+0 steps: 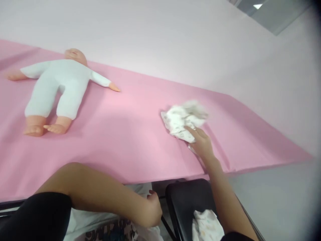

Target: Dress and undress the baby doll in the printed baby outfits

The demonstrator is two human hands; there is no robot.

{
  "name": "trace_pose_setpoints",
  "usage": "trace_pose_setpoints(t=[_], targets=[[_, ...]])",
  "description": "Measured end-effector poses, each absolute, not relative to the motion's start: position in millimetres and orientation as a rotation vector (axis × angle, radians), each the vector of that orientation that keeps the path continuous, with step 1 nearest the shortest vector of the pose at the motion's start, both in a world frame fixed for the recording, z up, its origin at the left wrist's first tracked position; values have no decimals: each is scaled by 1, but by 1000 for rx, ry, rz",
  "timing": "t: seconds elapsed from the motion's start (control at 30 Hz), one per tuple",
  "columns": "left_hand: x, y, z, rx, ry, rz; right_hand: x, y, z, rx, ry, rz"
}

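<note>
Right hand at frame centre-right, fingers flat on a crumpled cloth; left hand lower centre, fingers curled, empty.

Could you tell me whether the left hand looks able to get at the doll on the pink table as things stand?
Probably yes, with a stretch: the left hand is low at the table's near edge, and nothing lies on the pink table between it and the doll, which lies far off to the left.

A long table covered with a smooth pink sheet is set against a pale wall. A baby doll in a white one-piece suit is laid on its back near the left end. A crumpled white patterned cloth is seen well apart from it, towards the right end.
</note>
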State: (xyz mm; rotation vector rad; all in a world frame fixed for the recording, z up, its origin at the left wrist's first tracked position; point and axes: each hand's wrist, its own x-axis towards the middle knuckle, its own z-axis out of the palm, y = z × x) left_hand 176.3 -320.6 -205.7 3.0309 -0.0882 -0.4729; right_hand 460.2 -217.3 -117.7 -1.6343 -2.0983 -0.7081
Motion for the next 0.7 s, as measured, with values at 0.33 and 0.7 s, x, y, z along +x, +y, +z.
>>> trace_pose_setpoints(t=[0.33,0.7], targets=[[182,-329,-218,3090,-297,-671,411,-179,-103,-1854,-1866,-584],[177,-329,-220,3121,-172,-657,347,-164,-96,-2070,-2096,-372]])
